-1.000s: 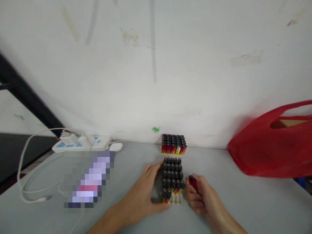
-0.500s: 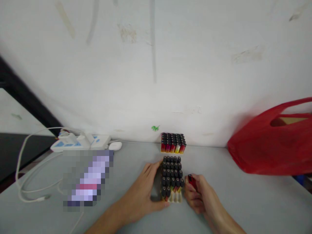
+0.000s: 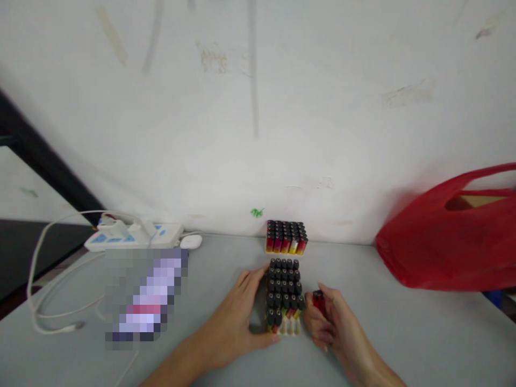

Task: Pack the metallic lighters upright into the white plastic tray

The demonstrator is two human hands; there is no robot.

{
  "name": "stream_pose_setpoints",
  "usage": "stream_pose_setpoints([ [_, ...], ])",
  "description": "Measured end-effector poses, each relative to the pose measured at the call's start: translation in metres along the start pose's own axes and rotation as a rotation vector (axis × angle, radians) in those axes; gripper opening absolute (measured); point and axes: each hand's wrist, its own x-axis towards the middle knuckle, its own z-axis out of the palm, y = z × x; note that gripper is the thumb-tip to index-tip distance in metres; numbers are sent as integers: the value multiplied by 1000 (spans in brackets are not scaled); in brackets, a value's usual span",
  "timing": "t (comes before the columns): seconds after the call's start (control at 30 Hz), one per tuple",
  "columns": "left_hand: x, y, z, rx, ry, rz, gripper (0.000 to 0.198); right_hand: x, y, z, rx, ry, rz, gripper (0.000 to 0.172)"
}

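A pale tray [image 3: 291, 327] stands on the grey table, filled with upright black-topped lighters [image 3: 284, 286] in rows; several slots at its near right end hold nothing. Along its left side lies my left hand [image 3: 242, 312], fingers at the far corner and thumb at the near corner, gripping it. Just right of the tray, my right hand [image 3: 328, 320] has its fingers closed round a red lighter [image 3: 319, 302] with a dark top. Behind, near the wall, stands a second block of lighters [image 3: 286, 236] with red and yellow bodies.
On the left are a white power strip [image 3: 169, 235] with plugs, a white cable [image 3: 36, 258], a small white case [image 3: 191, 242] and a pixelated purple-screened object [image 3: 155, 290]. A red bag [image 3: 439, 247] sits at the right against the white wall [image 3: 314, 107].
The red lighter has turned slightly in my right hand, and its fingers have shifted. My left hand stays on the tray.
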Motion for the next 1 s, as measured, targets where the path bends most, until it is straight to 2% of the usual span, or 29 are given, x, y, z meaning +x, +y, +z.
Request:
stream_pose_setpoints([
  [0.3, 0, 0, 1, -11, 8, 20, 112, 3, 3, -1, -21, 56, -72, 64],
  [0.57, 0, -1, 1, -3, 10, 17, 113, 5, 7, -3, -85, 162, 16, 58],
  [0.77, -1, 0, 1, -5, 8, 1, 112, 7, 6, -3, -71, 164, 16, 60],
  [1.0, 0, 1, 1, 8, -1, 2, 111, 8, 9, -7, -66, 90, 7, 69],
])
